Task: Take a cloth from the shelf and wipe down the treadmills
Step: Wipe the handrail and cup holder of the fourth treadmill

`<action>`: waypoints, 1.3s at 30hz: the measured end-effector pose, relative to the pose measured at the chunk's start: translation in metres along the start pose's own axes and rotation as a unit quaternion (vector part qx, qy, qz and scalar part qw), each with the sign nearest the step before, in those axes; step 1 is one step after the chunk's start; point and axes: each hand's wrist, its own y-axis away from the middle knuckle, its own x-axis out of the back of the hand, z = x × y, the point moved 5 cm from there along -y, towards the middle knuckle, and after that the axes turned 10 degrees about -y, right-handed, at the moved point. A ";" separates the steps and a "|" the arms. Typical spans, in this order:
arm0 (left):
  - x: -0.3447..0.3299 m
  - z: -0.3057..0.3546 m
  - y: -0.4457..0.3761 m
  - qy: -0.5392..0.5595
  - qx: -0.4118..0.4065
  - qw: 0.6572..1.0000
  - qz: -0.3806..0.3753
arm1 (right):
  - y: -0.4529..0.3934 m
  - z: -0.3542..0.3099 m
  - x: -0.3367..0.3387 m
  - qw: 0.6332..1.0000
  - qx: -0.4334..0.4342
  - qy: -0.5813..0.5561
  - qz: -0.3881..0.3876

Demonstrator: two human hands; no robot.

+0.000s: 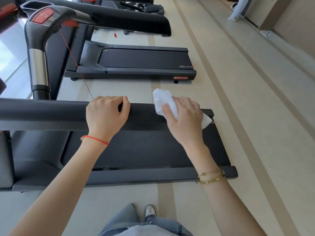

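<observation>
I stand beside a black treadmill (136, 150) whose padded side handrail (51, 114) runs across the view from the left. My left hand (106, 114) is curled over the top of that handrail, fingers wrapped around it. My right hand (183, 116) grips a crumpled white cloth (164, 103) and presses it against the free end of the same handrail. One corner of the cloth sticks out below my palm. The running belt lies underneath both arms.
A second treadmill (136, 62) stands parallel beyond, with a red safety cord (75, 60) hanging from its console (44, 16). More machines follow behind it. Beige striped floor (238, 99) stretches to the right. My shoe (150, 211) and trouser legs show at the bottom.
</observation>
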 end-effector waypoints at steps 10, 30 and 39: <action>0.023 -0.033 0.003 0.067 0.015 0.998 0.016 | -0.011 -0.072 -0.050 0.982 0.091 0.127 -0.106; 0.066 -0.343 0.005 0.004 0.096 0.994 0.045 | 0.017 -0.242 -0.175 0.967 0.242 0.074 0.017; 0.060 -0.382 0.005 0.063 0.072 0.994 0.057 | 0.014 -0.309 -0.218 0.980 0.177 0.089 0.028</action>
